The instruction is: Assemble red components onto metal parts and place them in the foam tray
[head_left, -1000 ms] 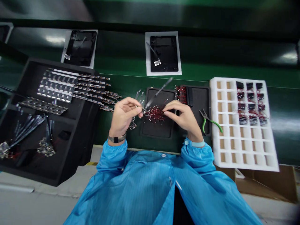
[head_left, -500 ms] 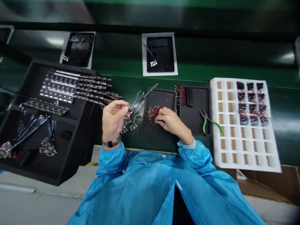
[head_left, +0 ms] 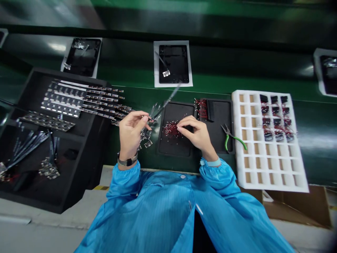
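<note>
My left hand [head_left: 131, 131] pinches one end of a dark flex cable [head_left: 168, 99], whose long strip slants up and to the right. Below those fingers lies a heap of small circuit boards [head_left: 147, 143] with flex tails. Over the near-left tray, thumb and forefinger of my right hand [head_left: 196, 131] are closed together at the edge of a pile of small red wires [head_left: 170, 129]. Anything between those fingertips is too small to make out. The pile rests on a shallow black tray [head_left: 175, 149].
A second black tray [head_left: 221, 114] bears red-wired parts and green-handled pliers [head_left: 233, 137]. At right lies a white foam tray [head_left: 240, 168] with black wired parts in some cells. On the left, a black bin [head_left: 86, 158] carries boards and flex strips. Beyond stands a tablet-like panel [head_left: 173, 63].
My left hand has turned slightly, and the flex cable now stands out further right and up. My right hand's fingers have straightened and its wrist has lifted a little. The far panels have shifted left.
</note>
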